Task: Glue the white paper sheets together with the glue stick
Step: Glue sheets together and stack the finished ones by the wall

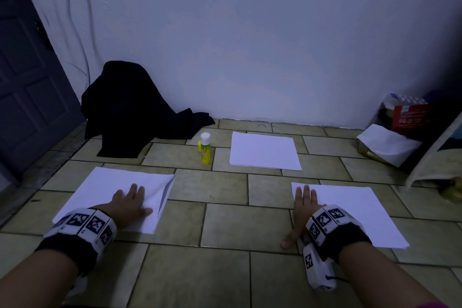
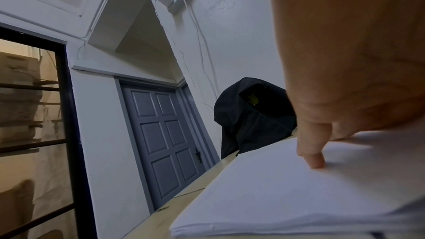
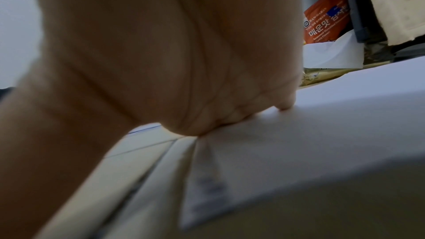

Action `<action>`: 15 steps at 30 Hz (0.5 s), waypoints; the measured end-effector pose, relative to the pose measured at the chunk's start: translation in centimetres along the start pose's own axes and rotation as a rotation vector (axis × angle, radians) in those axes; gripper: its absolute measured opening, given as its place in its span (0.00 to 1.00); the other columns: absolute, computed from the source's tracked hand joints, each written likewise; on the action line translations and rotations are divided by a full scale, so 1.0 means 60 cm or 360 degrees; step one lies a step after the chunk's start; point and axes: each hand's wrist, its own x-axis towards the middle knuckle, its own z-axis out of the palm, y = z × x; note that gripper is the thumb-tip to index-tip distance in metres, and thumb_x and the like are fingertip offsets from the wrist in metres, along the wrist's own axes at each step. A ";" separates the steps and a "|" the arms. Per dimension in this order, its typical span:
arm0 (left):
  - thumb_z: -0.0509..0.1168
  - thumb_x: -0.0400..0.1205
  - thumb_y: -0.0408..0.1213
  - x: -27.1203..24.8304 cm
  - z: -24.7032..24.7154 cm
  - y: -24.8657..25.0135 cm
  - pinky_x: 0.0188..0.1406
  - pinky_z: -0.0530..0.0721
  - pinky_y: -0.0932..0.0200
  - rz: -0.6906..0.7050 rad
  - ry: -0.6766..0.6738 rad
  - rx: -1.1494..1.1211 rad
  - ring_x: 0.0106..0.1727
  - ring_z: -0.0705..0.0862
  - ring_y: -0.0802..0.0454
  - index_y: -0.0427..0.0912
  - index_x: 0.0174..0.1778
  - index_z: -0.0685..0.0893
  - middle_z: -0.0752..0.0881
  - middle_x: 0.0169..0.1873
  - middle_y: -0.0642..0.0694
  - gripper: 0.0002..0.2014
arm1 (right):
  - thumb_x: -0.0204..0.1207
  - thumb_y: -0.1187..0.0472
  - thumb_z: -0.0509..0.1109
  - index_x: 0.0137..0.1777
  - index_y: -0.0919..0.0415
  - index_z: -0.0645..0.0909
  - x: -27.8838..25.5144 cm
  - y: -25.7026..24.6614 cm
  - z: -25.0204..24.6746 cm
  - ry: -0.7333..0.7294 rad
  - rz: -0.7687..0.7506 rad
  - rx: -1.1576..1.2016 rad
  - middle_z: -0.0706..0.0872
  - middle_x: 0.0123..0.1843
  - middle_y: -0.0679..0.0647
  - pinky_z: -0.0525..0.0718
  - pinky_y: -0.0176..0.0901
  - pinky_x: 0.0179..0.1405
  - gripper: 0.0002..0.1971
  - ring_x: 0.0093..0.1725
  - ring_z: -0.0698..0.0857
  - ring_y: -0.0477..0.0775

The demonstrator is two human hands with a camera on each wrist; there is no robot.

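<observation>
Here, in the head view, the left hand [image 1: 131,201] is lying flat with fingers spread on the near-left paper stack [image 1: 100,190], whose top sheet is lifting a little at its right edge, while the right hand [image 1: 303,204] is pressing flat on the left edge of the near-right paper stack [image 1: 355,215], its thumb reaching off onto the tiled floor [image 1: 225,220]; neither hand is gripping anything. The glue stick [image 1: 205,148] is standing upright, cap on, at the far centre, just left of a third paper stack [image 1: 265,151] and near a heap of black cloth [image 1: 132,107]. It is sitting beyond and between the two hands, up and to the right of the left hand and up and to the left of the right hand; the left hand looks slightly nearer, so I judge it the likelier one to reach, coming forward and rightward onto a vertical long axis. In the left wrist view, straight fingers [image 2: 310,152] are touching the top of the white sheets [image 2: 276,197], the fingertip pressing down, with the black cloth and a grey door [image 2: 165,134] behind; the glue stick is not showing here. In the right wrist view, blurred at close range, the palm and fingers [image 3: 285,104] are resting on white paper [image 3: 322,134], holding nothing, with a red packet [image 3: 326,23] at the far right.
</observation>
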 end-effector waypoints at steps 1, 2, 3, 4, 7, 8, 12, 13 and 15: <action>0.53 0.89 0.46 0.004 0.007 0.000 0.82 0.53 0.38 -0.0020 0.0041 -0.0125 0.83 0.45 0.29 0.42 0.85 0.46 0.40 0.83 0.31 0.32 | 0.53 0.33 0.81 0.78 0.69 0.23 0.001 0.001 0.001 0.0000 0.0000 0.0002 0.26 0.81 0.67 0.47 0.66 0.79 0.78 0.82 0.32 0.68; 0.53 0.88 0.49 0.008 0.012 0.001 0.82 0.54 0.38 -0.0060 0.0093 -0.0259 0.83 0.45 0.30 0.41 0.85 0.43 0.41 0.83 0.33 0.35 | 0.52 0.32 0.81 0.78 0.69 0.23 0.002 0.001 0.001 0.0000 0.0002 0.0005 0.26 0.81 0.66 0.47 0.67 0.79 0.78 0.82 0.32 0.68; 0.54 0.88 0.51 0.011 0.015 0.001 0.82 0.56 0.40 -0.0088 0.0141 -0.0366 0.83 0.48 0.30 0.40 0.85 0.41 0.43 0.84 0.35 0.37 | 0.52 0.32 0.81 0.78 0.69 0.23 0.003 0.000 0.001 0.0003 0.0002 0.0006 0.26 0.81 0.66 0.47 0.67 0.79 0.79 0.82 0.32 0.68; 0.57 0.87 0.52 0.014 0.014 0.000 0.80 0.59 0.42 -0.0122 0.0191 -0.0480 0.83 0.52 0.31 0.41 0.84 0.43 0.47 0.84 0.36 0.38 | 0.51 0.32 0.81 0.78 0.69 0.23 0.003 0.000 0.002 0.0011 0.0000 0.0007 0.26 0.81 0.66 0.47 0.67 0.79 0.79 0.82 0.32 0.68; 0.70 0.79 0.52 0.014 0.003 -0.008 0.64 0.75 0.52 -0.0113 0.0346 -0.0710 0.69 0.76 0.41 0.46 0.78 0.58 0.73 0.73 0.40 0.38 | 0.52 0.32 0.81 0.79 0.69 0.24 0.002 0.001 0.005 0.0040 -0.0008 0.0021 0.27 0.82 0.66 0.46 0.67 0.79 0.79 0.82 0.32 0.68; 0.73 0.76 0.52 0.013 0.002 -0.013 0.57 0.75 0.56 -0.0125 0.0377 -0.0707 0.63 0.79 0.45 0.47 0.74 0.63 0.79 0.68 0.42 0.36 | 0.52 0.32 0.81 0.79 0.69 0.24 0.001 0.001 0.006 0.0051 -0.0010 0.0024 0.27 0.82 0.66 0.46 0.66 0.79 0.79 0.82 0.32 0.68; 0.75 0.72 0.56 0.011 0.000 -0.017 0.55 0.74 0.60 -0.0185 0.0404 -0.0647 0.60 0.81 0.51 0.50 0.64 0.78 0.83 0.62 0.49 0.28 | 0.52 0.32 0.80 0.79 0.70 0.25 -0.003 0.000 0.008 0.0070 -0.0018 0.0006 0.28 0.82 0.67 0.46 0.66 0.79 0.78 0.82 0.33 0.69; 0.76 0.71 0.56 0.011 0.000 -0.016 0.56 0.75 0.60 -0.0195 0.0417 -0.0659 0.60 0.81 0.52 0.50 0.63 0.80 0.84 0.61 0.49 0.27 | 0.53 0.32 0.80 0.79 0.70 0.25 -0.004 0.000 0.006 0.0066 -0.0021 0.0010 0.28 0.82 0.66 0.46 0.66 0.79 0.78 0.82 0.33 0.69; 0.76 0.71 0.55 0.010 -0.002 -0.016 0.55 0.74 0.61 -0.0209 0.0436 -0.0697 0.59 0.81 0.52 0.50 0.62 0.83 0.84 0.60 0.49 0.25 | 0.53 0.32 0.80 0.79 0.70 0.25 -0.006 0.000 0.004 0.0070 -0.0023 0.0011 0.28 0.82 0.66 0.46 0.66 0.79 0.77 0.82 0.33 0.68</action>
